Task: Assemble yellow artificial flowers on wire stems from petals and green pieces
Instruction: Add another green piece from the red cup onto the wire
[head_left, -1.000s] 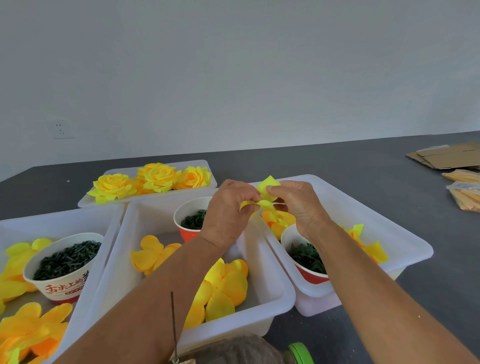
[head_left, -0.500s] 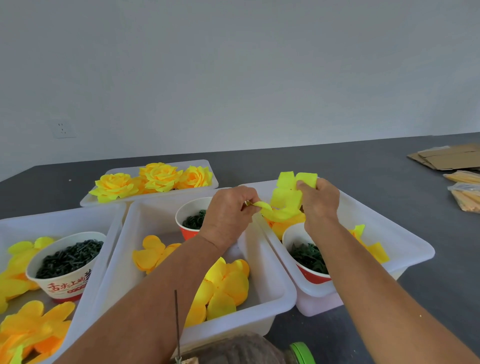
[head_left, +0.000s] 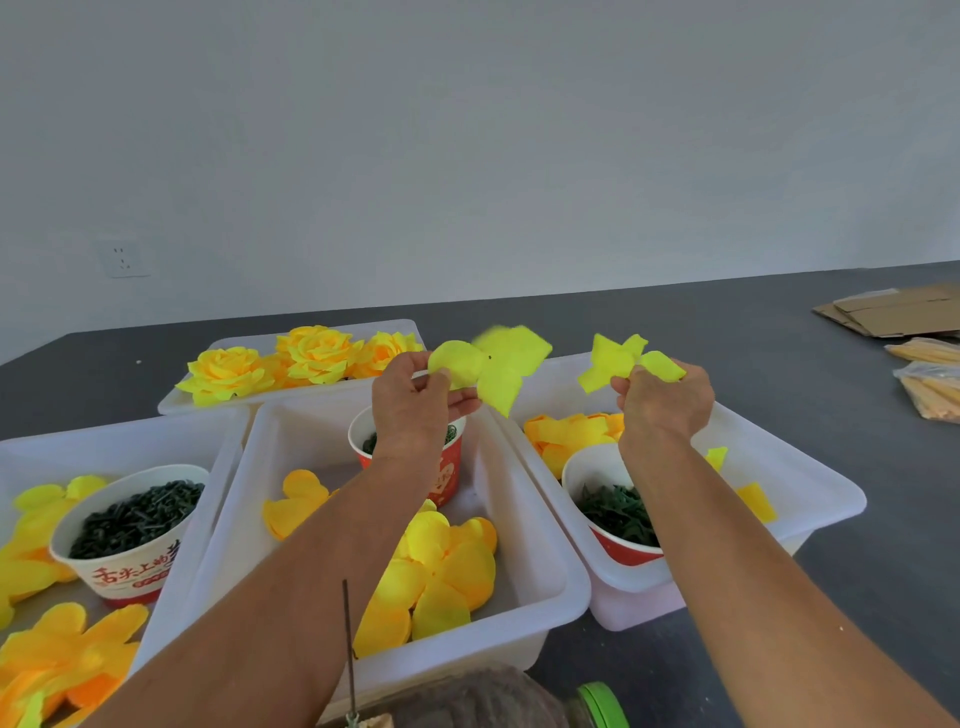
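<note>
While two separate yellow petal pieces are being held up above the white tubs in the head view, one petal layer (head_left: 488, 371) is being pinched by the thumb and curled fingers of the left hand (head_left: 413, 405), and a smaller petal layer (head_left: 623, 361) is being gripped at one lobe by the right hand (head_left: 662, 402). The wire stem (head_left: 349, 649) is standing low between the forearms, untouched. Because each layer is being held only by an edge, a drop into the middle tub (head_left: 550, 540) is being risked; the thin fabric is also being exposed to creasing, and its centre hole to being missed by the wire.
</note>
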